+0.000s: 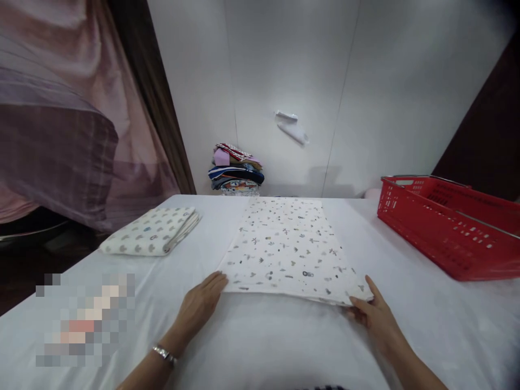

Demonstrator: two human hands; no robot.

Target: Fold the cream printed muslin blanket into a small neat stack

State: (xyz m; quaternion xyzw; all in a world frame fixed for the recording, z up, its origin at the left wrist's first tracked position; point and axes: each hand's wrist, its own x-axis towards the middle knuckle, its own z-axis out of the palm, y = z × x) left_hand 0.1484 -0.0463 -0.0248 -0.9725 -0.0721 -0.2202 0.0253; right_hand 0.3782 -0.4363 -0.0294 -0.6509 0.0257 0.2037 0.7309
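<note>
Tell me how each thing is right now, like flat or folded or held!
Patterned cloth: spread flat.
Left hand: fingers at patterned cloth's near left corner, grip unclear.
Right hand: pinching patterned cloth's near right corner.
Cloth at left: folded.
Red basket: upright.
Clothes pile: stacked.
Pink fabric: hanging.
Silver band: worn on left wrist.

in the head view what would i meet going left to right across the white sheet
Folded cloth with rows of grey motifs → left hand at the spread cloth's near left corner → spread patterned cloth → right hand at its near right corner → red basket.
</note>
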